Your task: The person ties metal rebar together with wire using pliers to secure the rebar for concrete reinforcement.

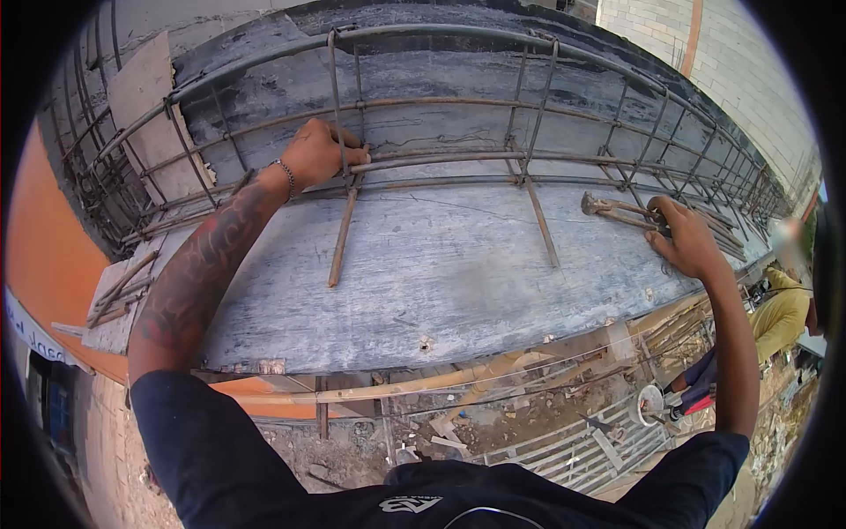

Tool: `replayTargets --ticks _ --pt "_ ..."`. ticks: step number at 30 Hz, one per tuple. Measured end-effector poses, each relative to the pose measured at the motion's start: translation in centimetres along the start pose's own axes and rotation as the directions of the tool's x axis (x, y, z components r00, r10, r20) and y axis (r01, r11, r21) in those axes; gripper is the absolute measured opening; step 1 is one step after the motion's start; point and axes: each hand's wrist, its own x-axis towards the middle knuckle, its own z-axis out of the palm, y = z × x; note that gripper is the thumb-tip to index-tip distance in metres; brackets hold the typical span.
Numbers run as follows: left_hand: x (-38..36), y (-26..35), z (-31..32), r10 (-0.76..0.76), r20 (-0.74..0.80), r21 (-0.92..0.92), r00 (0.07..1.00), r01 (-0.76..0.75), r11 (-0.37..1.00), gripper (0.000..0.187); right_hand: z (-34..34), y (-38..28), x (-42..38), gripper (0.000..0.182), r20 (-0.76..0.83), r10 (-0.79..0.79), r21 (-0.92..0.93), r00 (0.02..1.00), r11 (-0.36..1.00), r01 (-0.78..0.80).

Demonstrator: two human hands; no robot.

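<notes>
A long cage of steel bars [441, 160] runs across a grey board [423, 273]. My left hand [319, 157] reaches into the cage beside an upright stirrup, its fingers pinched at the middle bar; what they hold is too small to make out. Loose thin wire [441, 139] lies behind that bar. My right hand [686, 236] is over the right part of the board, fingers curled round the handles of a rusty pincer-like tool [608, 207], whose head points left. Two short bars [344, 238] [542, 225] stick out from under the cage towards me.
Short rods [123, 289] lie at the board's left end. Below its front edge are a bamboo pole [397, 386], a slatted metal frame [573, 450] and a white bucket [649, 406]. Another person [780, 304] in a yellow top is at the lower right. An orange wall [57, 247] stands left.
</notes>
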Motion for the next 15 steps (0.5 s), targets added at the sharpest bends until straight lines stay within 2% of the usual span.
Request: replayTargets --ticks 2,4,6,7,9,10,11,13,14,15 --pt "-0.2 0.1 -0.2 -0.035 -0.004 0.063 0.999 0.035 0.997 0.034 0.7 0.7 0.4 0.028 -0.081 -0.114 -0.047 0.99 0.993 0.111" --pt "-0.1 -0.3 -0.1 0.005 -0.012 0.002 1.0 -0.005 1.0 0.036 0.9 0.8 0.9 0.025 -0.119 -0.191 -0.073 0.974 0.98 0.184" --pt "0.0 -0.3 -0.1 0.002 -0.023 0.032 1.0 -0.001 1.0 0.036 0.9 0.9 1.1 0.021 -0.166 -0.197 -0.183 0.966 0.969 0.166" --pt "0.1 -0.3 -0.1 0.014 -0.009 0.057 1.0 -0.014 0.998 0.036 0.6 0.8 1.1 0.021 -0.172 -0.211 -0.182 0.962 0.967 0.179" --pt "0.5 -0.9 0.1 0.018 -0.01 0.039 1.0 -0.017 0.999 0.036 -0.3 0.1 0.5 0.022 -0.156 -0.105 -0.092 0.982 0.992 0.091" --pt "0.6 -1.2 0.1 0.032 -0.005 0.017 0.999 -0.031 0.999 0.037 -1.0 -0.2 0.0 0.021 -0.185 -0.12 0.011 0.975 0.992 0.124" --pt "0.4 -1.0 -0.1 0.026 -0.011 0.019 1.0 -0.026 0.999 0.037 -2.2 -0.7 -0.5 0.021 -0.188 -0.128 0.012 0.974 0.991 0.132" --pt "0.1 -0.6 0.0 0.03 -0.025 0.046 0.999 -0.029 0.999 0.037 -4.8 -2.3 -1.5 0.019 0.085 -0.015 0.302 0.996 0.953 -0.012" --pt "0.3 -0.8 0.0 0.028 -0.03 0.038 0.999 -0.027 0.999 0.037 -5.4 -3.3 -1.7 0.019 0.086 -0.019 0.294 0.996 0.956 -0.007" --pt "0.4 -1.0 0.1 0.025 -0.031 0.055 0.999 -0.023 0.998 0.036 -5.8 -4.3 -2.0 0.019 -0.024 -0.135 0.224 0.991 0.965 0.137"
